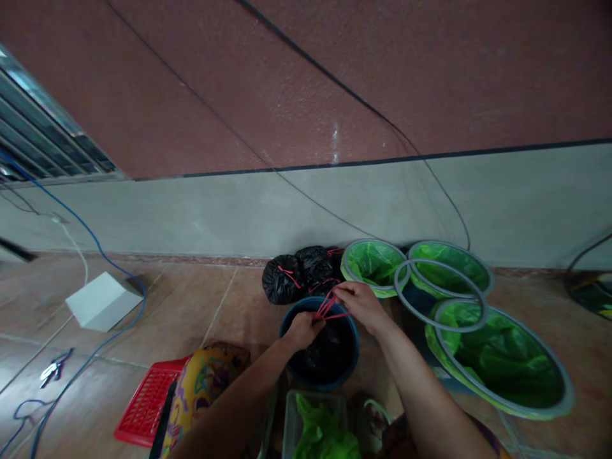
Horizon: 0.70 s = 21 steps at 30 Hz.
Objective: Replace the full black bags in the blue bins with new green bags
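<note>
My left hand (306, 330) and my right hand (358, 302) are both closed on a red drawstring (327, 308), stretched in several strands between them. Under the hands stands a round blue bin (356, 357) with a black garbage bag (322, 357) inside it. The string appears to belong to that bag, though the join is hard to make out. Just beyond the bin, against the wall, lie tied black garbage bags (281, 280) with red strings. Close in front of me, a clear plastic container (291, 421) holds crumpled green plastic bags (318, 427).
To the right stand bins with green liners (502, 350) and grey rims. A loose grey ring (406, 312) leans across them. At left are a red basket (148, 395), a white box (102, 303), keys (55, 370) and a blue cable (98, 248). A wall (229, 217) runs behind everything.
</note>
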Each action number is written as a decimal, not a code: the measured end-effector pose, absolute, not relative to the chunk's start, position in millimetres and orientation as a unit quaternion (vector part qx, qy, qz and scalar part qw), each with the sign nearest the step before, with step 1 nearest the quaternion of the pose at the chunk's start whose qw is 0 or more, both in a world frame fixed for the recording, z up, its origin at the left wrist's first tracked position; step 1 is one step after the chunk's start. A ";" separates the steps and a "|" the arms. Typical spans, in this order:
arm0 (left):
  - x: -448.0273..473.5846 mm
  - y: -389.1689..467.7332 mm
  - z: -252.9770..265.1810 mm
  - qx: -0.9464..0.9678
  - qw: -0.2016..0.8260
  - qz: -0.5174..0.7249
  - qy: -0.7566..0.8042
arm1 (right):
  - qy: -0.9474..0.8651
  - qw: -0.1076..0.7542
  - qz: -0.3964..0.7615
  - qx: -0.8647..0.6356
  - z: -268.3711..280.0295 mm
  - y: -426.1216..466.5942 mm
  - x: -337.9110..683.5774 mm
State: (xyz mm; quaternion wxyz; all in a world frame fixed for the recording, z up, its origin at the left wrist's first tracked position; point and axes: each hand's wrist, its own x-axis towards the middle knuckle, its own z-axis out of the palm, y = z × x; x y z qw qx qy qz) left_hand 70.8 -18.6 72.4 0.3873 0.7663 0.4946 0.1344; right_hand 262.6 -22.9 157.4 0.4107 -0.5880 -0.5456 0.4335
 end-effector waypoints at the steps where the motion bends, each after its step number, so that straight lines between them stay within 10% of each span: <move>1: 71.1 -18.2 71.6 0.764 0.390 0.142 0.495 | -0.525 0.429 0.441 -0.588 157.9 -22.9 262.0; 12: 70.2 -17.6 60.0 0.703 0.431 0.136 0.549 | -0.435 0.520 0.476 -0.560 156.2 -24.6 264.1; 21: 69.9 -10.8 67.2 0.498 0.617 0.300 0.530 | -0.525 0.310 0.269 -0.745 120.9 -17.5 291.6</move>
